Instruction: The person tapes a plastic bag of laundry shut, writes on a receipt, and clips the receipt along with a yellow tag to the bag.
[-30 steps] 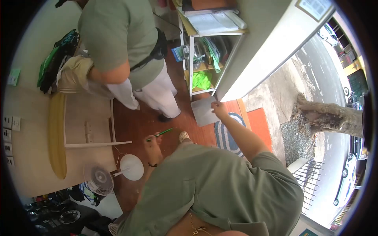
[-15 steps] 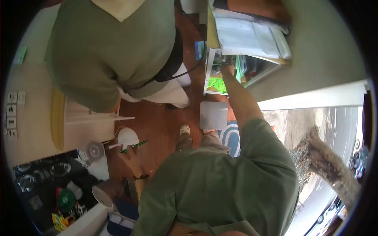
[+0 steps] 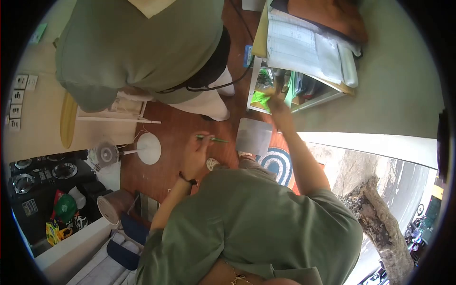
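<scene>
My left hand (image 3: 198,151) is closed around a slim green pen (image 3: 216,139) above the wooden floor, with a dark band on the wrist. At the front of the open shelf unit (image 3: 250,90), my right hand (image 3: 279,105) has its fingers closed near a dark, narrow item that I cannot make out. Bright green material (image 3: 260,98) lies on the shelf just left of that hand. Upright folders and several small things fill the compartment behind it. Papers in clear plastic (image 3: 297,45) rest on top of the unit.
Another person (image 3: 142,52) in a green shirt stands at the upper left, close to a counter (image 3: 38,109). A grey stool (image 3: 254,136) and a blue patterned rug (image 3: 275,164) are near my feet. A white fan (image 3: 104,154) stands at the left.
My left hand has moved right and up with the pen, away from the round white base. My right hand has drawn back a little from inside the shelf. The view has shifted slightly.
</scene>
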Tool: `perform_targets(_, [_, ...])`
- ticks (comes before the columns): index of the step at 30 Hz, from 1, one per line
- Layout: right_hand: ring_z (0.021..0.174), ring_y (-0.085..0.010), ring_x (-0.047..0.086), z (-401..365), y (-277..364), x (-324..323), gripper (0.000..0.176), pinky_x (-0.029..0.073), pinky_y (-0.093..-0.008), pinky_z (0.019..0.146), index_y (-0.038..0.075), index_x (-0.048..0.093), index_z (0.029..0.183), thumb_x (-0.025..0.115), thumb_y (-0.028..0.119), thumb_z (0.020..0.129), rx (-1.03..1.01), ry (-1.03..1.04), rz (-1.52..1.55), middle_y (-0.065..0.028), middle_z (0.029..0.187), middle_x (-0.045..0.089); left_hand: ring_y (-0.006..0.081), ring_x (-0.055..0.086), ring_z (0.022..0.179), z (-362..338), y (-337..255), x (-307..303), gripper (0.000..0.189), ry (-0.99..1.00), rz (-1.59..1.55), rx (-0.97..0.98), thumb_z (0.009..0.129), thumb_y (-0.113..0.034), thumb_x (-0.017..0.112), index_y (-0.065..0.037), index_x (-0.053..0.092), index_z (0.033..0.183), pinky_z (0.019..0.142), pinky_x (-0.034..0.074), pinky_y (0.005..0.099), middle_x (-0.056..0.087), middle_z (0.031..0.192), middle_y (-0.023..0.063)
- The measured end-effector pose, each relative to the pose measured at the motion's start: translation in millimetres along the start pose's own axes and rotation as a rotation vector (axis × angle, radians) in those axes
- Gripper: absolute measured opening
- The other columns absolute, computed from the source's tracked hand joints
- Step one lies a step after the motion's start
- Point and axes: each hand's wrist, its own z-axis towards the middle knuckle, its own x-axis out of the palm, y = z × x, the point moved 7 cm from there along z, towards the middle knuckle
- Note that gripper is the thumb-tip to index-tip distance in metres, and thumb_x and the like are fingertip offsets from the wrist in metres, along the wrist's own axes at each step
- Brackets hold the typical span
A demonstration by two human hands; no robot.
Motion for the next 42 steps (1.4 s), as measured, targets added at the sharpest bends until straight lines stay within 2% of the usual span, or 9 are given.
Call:
perform_targets(3, [0.084, -0.0292, 0.066, -52, 115, 0, 0.043, 0.053, -0.0431, 0.075, 0.009, 0.067, 0.111, 0.073, 0.031, 0.075, -0.129, 0.341, 0.101, -0.0143, 0.087, 0.065, 0.0232, 0.068, 0.093, 19, -15, 62, 0.025, 0.176, 0.255, 0.026, 0.095, -0.018, 0.062, -0.003, 0.056, 0.114, 0.080, 0.054, 0.0306, 0.067, 0.107, 0.0169])
perform_targets(11, [0.077, -0.0323, 0.067, -30, 66, -4, 0.022, 0.055, -0.0435, 0.068, 0.014, 0.069, 0.101, 0.066, 0.020, 0.080, -0.312, 0.168, -0.037, -0.0098, 0.090, 0.070, 0.0389, 0.057, 0.119, 14, -41, 135, 0.074, 0.403, 0.390, 0.136, 0.090, -0.029, 0.066, -0.009, 0.028, 0.149, 0.094, 0.048, 0.0424, 0.056, 0.129, 0.0273])
perform_targets(14, [0.079, -0.0331, 0.068, 20, 37, -20, 0.022, 0.055, -0.0440, 0.070, 0.014, 0.070, 0.101, 0.064, 0.020, 0.081, -0.248, -0.048, -0.102, -0.0123, 0.091, 0.070, 0.0360, 0.044, 0.133, 1, -45, 118, 0.068, 0.311, 0.578, 0.324, 0.094, -0.027, 0.063, -0.004, 0.030, 0.149, 0.103, 0.042, 0.0404, 0.034, 0.151, 0.0220])
perform_targets(17, [0.079, -0.0341, 0.068, 73, 9, -24, 0.021, 0.055, -0.0448, 0.072, 0.015, 0.071, 0.101, 0.062, 0.023, 0.084, -0.183, -0.091, -0.233, -0.0137, 0.089, 0.070, 0.0357, 0.042, 0.135, -19, -15, 73, 0.066, 0.279, 0.484, 0.100, 0.095, -0.024, 0.060, -0.001, 0.029, 0.148, 0.108, 0.036, 0.0415, 0.034, 0.151, 0.0206])
perform_targets(23, [0.083, -0.0362, 0.067, 138, -48, 39, 0.028, 0.053, -0.0508, 0.075, 0.015, 0.070, 0.102, 0.058, 0.035, 0.087, -0.386, 0.245, -0.531, -0.0157, 0.088, 0.070, 0.0314, 0.061, 0.105, -82, 36, -19, 0.060, -0.094, 0.442, -0.228, 0.092, -0.024, 0.061, -0.001, 0.040, 0.144, 0.089, 0.047, 0.0377, 0.056, 0.128, 0.0241])
perform_targets(28, [0.111, -0.0458, 0.055, 143, -83, 45, 0.078, 0.043, -0.0525, 0.097, 0.007, 0.060, 0.126, 0.064, 0.066, 0.076, -0.314, 0.310, -0.756, -0.0279, 0.120, 0.059, 0.0313, 0.060, 0.108, -136, 67, -69, 0.055, -0.291, 0.518, -0.166, 0.094, -0.026, 0.059, -0.006, 0.042, 0.143, 0.094, 0.046, 0.0409, 0.056, 0.128, 0.0222])
perform_targets(30, [0.123, -0.0439, 0.050, 131, -48, 21, 0.085, 0.039, -0.0488, 0.105, 0.005, 0.050, 0.138, 0.061, 0.065, 0.079, -0.043, 0.413, -0.655, -0.0285, 0.137, 0.048, 0.0322, 0.059, 0.111, -154, 58, -81, 0.054, -0.324, 0.586, -0.151, 0.095, -0.028, 0.058, -0.007, 0.042, 0.143, 0.097, 0.046, 0.0427, 0.055, 0.131, 0.0222])
perform_targets(36, [0.106, -0.0326, 0.053, 66, 11, 54, 0.050, 0.045, -0.0395, 0.092, 0.000, 0.055, 0.126, 0.057, 0.034, 0.088, -0.185, -0.008, 0.049, -0.0186, 0.121, 0.055, 0.0391, 0.057, 0.108, -219, 50, -134, 0.047, -0.544, 0.464, -0.230, 0.093, -0.038, 0.058, -0.009, 0.058, 0.130, 0.095, 0.044, 0.0472, 0.061, 0.121, 0.0213])
perform_targets(42, [0.085, -0.0209, 0.054, -92, 186, 188, 0.036, 0.046, -0.0332, 0.078, 0.001, 0.061, 0.117, 0.054, 0.022, 0.089, 0.066, 0.403, 0.521, -0.0082, 0.102, 0.059, 0.0370, 0.059, 0.107, -329, 64, -188, 0.049, -0.756, 0.396, -0.153, 0.094, -0.039, 0.057, -0.005, 0.056, 0.129, 0.094, 0.046, 0.0437, 0.060, 0.122, 0.0208])
